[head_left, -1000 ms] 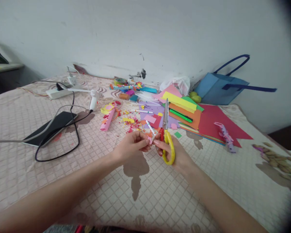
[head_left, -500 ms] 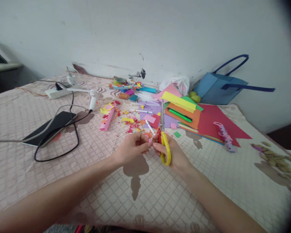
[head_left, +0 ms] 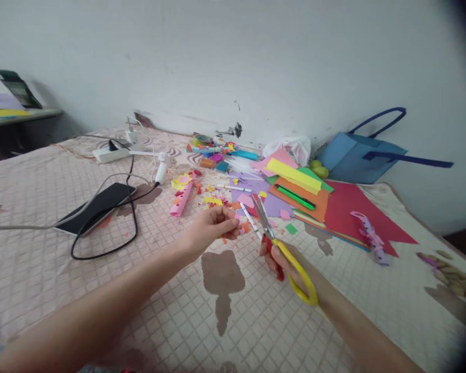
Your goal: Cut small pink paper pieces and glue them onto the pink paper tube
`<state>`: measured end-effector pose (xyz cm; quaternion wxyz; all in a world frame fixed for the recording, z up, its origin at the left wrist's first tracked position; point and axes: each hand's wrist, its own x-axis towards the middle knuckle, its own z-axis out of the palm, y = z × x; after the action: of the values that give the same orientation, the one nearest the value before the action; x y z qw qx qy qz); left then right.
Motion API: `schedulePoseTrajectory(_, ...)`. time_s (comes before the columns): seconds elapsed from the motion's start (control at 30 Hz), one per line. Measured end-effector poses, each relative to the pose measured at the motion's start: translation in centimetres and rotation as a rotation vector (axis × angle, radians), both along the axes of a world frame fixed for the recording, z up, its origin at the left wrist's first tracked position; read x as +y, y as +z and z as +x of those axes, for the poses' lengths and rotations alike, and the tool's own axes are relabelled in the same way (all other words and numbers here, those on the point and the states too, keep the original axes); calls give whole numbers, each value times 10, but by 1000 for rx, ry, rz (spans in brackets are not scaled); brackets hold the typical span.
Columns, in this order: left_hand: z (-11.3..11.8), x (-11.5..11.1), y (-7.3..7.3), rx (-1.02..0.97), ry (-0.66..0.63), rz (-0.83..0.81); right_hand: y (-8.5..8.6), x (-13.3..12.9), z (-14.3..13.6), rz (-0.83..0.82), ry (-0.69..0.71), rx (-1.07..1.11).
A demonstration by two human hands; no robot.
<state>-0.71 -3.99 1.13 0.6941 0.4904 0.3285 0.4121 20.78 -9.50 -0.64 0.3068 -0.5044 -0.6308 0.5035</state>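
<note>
My left hand (head_left: pixel 213 230) is closed in a pinch near the middle of the table, with a small pink paper piece (head_left: pixel 237 223) at its fingertips. To its right, my right hand (head_left: pixel 281 261) holds yellow and red scissors (head_left: pixel 270 233) by the handles. Their blades point up and away and stand slightly apart, with nothing seen between them. Beyond both hands lie small paper scraps (head_left: pixel 213 201), a white marker (head_left: pixel 250 219) and a purple sheet (head_left: pixel 275 204).
A rolled pink paper (head_left: pixel 182 201) and a black tablet-like device (head_left: pixel 97 207) with cables lie left. Right are a red sheet (head_left: pixel 345 212), green cutter (head_left: pixel 295 197), decorated purple roll (head_left: pixel 373 241) and blue bag (head_left: pixel 361 155). A white plastic bag (head_left: pixel 297 150) sits by the wall.
My hands have moved apart. The right hand and scissors have shifted right and down, the scissors now tilted left with their blades parted. The whole view has shifted slightly.
</note>
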Motion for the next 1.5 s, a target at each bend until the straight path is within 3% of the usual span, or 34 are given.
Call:
schedulePoseTrajectory(0.13,0,0,3,-16,26,-8,-2,-15,12,-72,50,-53)
schedulePoseTrajectory(0.3,2,-1,3,-41,48,-38,4,-25,9,-73,44,-198)
schedulePoseTrajectory(0.63,2,-3,5,-107,84,-67,8,-24,0,-54,28,-251)
schedulePoseTrajectory(1.03,3,-2,4,-122,86,-85,13,-23,-4,-155,-14,-178)
schedulePoseTrajectory(1.3,4,-2,2,-140,98,-108,21,-22,-9,-115,-32,-163)
schedulePoseTrajectory(1.5,4,-2,1,-141,118,-101,18,-21,-5,-46,-36,-259)
